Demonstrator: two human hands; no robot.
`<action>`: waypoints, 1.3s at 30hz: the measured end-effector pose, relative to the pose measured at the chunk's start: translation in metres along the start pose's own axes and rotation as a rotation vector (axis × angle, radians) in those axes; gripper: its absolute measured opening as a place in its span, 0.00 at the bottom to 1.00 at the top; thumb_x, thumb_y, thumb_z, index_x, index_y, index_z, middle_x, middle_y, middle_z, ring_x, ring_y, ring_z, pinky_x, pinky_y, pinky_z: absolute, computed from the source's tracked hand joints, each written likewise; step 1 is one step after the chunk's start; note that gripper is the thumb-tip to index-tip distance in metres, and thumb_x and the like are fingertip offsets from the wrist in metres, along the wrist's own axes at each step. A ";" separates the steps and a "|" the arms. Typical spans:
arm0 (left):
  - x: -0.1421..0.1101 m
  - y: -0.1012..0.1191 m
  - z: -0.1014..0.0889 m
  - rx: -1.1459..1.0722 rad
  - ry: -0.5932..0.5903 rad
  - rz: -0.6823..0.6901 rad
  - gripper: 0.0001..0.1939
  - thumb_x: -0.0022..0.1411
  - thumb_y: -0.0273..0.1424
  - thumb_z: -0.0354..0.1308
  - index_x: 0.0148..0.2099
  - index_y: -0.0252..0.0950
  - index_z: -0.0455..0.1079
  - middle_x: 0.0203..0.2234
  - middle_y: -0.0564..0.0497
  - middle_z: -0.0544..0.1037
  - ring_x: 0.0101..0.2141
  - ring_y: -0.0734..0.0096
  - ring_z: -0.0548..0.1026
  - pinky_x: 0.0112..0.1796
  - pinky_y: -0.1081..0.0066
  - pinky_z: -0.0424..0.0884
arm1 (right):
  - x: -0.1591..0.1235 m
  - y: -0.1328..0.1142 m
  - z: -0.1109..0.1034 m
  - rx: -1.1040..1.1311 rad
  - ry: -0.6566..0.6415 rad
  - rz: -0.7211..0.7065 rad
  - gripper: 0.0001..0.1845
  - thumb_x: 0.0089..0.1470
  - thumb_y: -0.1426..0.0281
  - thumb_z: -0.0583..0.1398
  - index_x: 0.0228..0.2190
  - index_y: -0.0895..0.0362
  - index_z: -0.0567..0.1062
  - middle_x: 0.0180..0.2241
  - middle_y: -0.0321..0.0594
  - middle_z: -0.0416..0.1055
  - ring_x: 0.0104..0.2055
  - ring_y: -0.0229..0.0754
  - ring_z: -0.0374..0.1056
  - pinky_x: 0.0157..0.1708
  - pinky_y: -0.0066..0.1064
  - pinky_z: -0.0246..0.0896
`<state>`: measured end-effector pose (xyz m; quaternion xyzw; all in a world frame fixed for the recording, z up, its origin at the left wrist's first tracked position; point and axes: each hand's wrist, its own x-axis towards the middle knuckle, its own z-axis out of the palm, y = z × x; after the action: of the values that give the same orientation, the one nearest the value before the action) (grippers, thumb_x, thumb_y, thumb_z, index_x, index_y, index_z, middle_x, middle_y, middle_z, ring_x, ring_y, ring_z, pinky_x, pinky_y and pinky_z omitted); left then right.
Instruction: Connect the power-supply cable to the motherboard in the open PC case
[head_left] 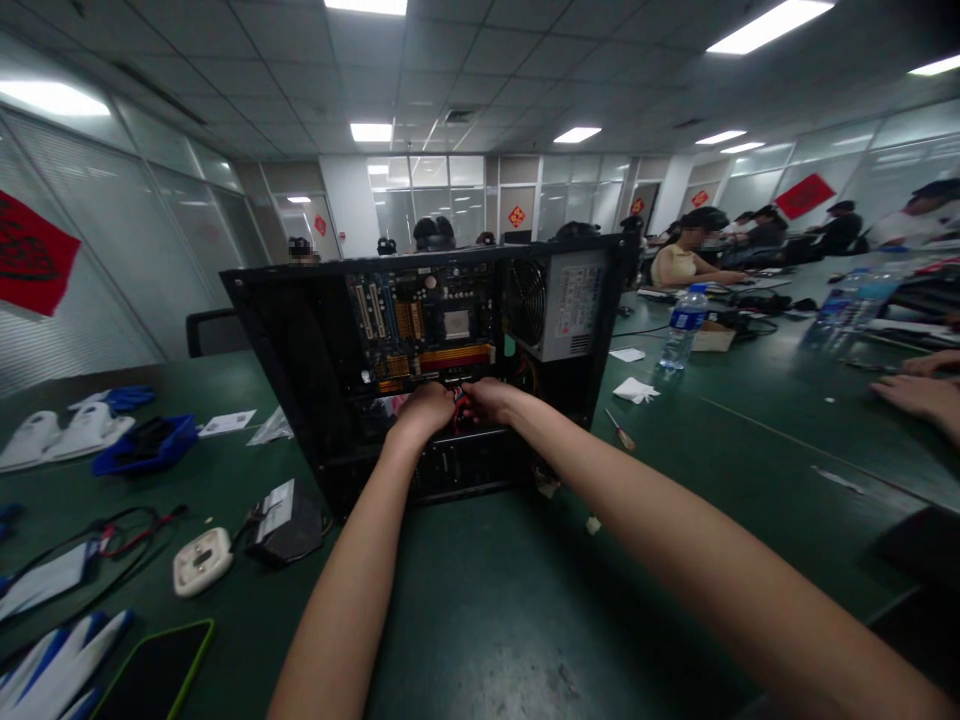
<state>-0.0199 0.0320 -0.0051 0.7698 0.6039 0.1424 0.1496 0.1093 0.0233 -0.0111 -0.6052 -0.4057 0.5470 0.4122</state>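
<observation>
An open black computer case [281, 385] stands on the green table. Inside it are a motherboard [439, 335] with a bare silver processor and, at the upper right, a grey power supply [574, 310] with a black fan. Both my hands reach into the lower middle of the case, close together below the motherboard. Red and dark cables [461, 402] lie between them. My left hand [429, 408] is curled, its fingers closed at the cables. My right hand [491, 400] pinches at the same cables from the right. The cable ends are hidden by my fingers.
On the left lie a blue tray [154, 445], white gloves [67, 435], a black boxy part [285, 525], a beige square device [202, 562] and a phone [161, 670]. On the right are a water bottle [684, 325], a small brush [621, 430] and a co-worker's hands [922, 390].
</observation>
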 end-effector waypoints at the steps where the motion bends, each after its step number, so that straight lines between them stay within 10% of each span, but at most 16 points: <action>1: 0.000 -0.001 0.000 0.001 0.004 0.007 0.20 0.69 0.38 0.47 0.44 0.34 0.78 0.40 0.37 0.82 0.39 0.56 0.80 0.34 0.68 0.67 | 0.002 0.000 0.002 0.013 -0.005 0.013 0.16 0.69 0.73 0.50 0.27 0.58 0.66 0.16 0.29 0.61 0.15 0.31 0.61 0.19 0.23 0.55; 39: 0.005 -0.009 -0.001 -0.025 -0.012 0.085 0.20 0.66 0.39 0.48 0.45 0.33 0.78 0.45 0.34 0.81 0.42 0.53 0.80 0.36 0.66 0.70 | -0.001 -0.002 0.019 0.107 0.184 0.004 0.16 0.68 0.71 0.55 0.26 0.58 0.66 0.14 0.28 0.61 0.14 0.31 0.58 0.18 0.23 0.56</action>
<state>-0.0269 0.0386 -0.0074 0.7938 0.5677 0.1515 0.1568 0.0901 0.0243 -0.0100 -0.6310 -0.3350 0.5108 0.4782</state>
